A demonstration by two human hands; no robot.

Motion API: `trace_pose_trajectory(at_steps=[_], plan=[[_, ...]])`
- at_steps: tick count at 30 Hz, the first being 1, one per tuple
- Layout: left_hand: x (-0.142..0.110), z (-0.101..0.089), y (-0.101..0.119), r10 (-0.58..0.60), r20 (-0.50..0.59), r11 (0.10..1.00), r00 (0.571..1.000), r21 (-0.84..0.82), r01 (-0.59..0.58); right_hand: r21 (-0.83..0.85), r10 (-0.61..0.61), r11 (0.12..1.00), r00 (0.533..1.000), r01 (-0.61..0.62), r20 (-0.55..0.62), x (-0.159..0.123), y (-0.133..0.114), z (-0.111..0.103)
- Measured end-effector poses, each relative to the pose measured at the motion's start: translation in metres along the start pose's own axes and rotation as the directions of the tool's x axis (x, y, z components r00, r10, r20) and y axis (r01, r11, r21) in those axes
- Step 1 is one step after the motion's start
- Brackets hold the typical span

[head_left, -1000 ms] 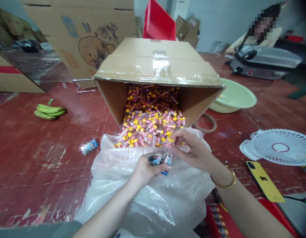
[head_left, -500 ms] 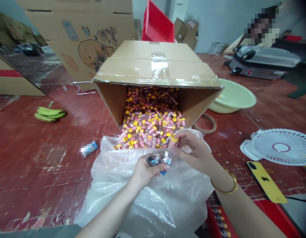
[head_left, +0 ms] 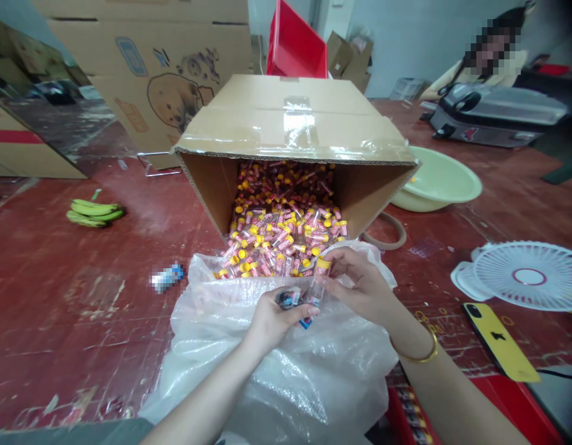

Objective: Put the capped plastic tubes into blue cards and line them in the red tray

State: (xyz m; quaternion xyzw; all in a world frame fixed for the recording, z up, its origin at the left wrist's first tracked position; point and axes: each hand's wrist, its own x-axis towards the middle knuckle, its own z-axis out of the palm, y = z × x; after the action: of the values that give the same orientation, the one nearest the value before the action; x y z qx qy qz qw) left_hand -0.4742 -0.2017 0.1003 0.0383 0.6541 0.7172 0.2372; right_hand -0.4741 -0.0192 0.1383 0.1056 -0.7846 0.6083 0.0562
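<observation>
My left hand [head_left: 270, 319] is closed around several small dark packets with blue labels [head_left: 290, 300]. My right hand [head_left: 360, 284] pinches a clear tube with a yellow cap [head_left: 319, 279], its lower end against the packets in the left hand. Both hands hover over a crumpled clear plastic bag [head_left: 286, 371]. Just beyond them a big cardboard box [head_left: 290, 123] lies on its side, spilling several yellow-capped tubes with red contents [head_left: 276, 235] onto the bag's edge.
On the red floor lie a bunch of green bananas [head_left: 94, 212] at left, a pale green basin [head_left: 441, 179], a white fan grille [head_left: 527, 274] and a yellow phone [head_left: 499, 340] at right. Another person [head_left: 480, 62] sits at the back right. A red tray [head_left: 406, 408] sits by my right arm.
My right hand has tilted the yellow-capped tube slightly and pressed it closer to the packets in the left hand. The view shifted a little; nothing else moved.
</observation>
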Motion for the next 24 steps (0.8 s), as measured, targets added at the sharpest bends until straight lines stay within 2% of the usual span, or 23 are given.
trace_pose_trajectory(at_steps=[2, 4, 6, 9, 12, 15, 19, 24], plan=[[-0.002, 0.001, 0.003, -0.054, 0.025, 0.997, 0.998, -0.054, 0.055, 0.170, 0.109, 0.980, 0.994, -0.107, 0.000, -0.002, 0.009, 0.003], [-0.003, 0.003, 0.007, -0.159, 0.047, 0.973, 0.986, -0.164, 0.164, 0.289, 0.199, 0.937, 0.980, -0.196, 0.018, -0.008, 0.016, 0.008], [-0.002, 0.007, 0.010, -0.243, 0.064, 0.926, 0.968, -0.282, 0.251, 0.290, 0.229, 0.928, 0.972, -0.236, 0.058, -0.020, 0.020, 0.018], [0.000, 0.015, 0.014, -0.292, 0.068, 0.874, 0.954, -0.386, 0.295, 0.208, 0.220, 0.951, 0.974, -0.228, 0.058, -0.040, 0.021, 0.037], [0.002, 0.020, 0.016, -0.275, 0.082, 0.865, 0.958, -0.414, 0.284, 0.178, 0.227, 0.962, 0.970, -0.209, -0.087, -0.053, 0.023, 0.053], [0.001, 0.019, 0.015, -0.221, 0.109, 0.885, 0.969, -0.394, 0.247, 0.112, 0.166, 0.983, 0.968, -0.147, -0.187, -0.056, 0.028, 0.057], [-0.003, 0.015, 0.010, -0.177, 0.108, 0.905, 0.978, -0.373, 0.205, 0.044, 0.089, 0.996, 0.981, -0.083, -0.172, -0.056, 0.033, 0.053], [-0.003, 0.016, 0.007, -0.165, 0.098, 0.913, 0.981, -0.360, 0.190, 0.033, 0.089, 0.996, 0.980, -0.084, -0.178, -0.057, 0.031, 0.052]])
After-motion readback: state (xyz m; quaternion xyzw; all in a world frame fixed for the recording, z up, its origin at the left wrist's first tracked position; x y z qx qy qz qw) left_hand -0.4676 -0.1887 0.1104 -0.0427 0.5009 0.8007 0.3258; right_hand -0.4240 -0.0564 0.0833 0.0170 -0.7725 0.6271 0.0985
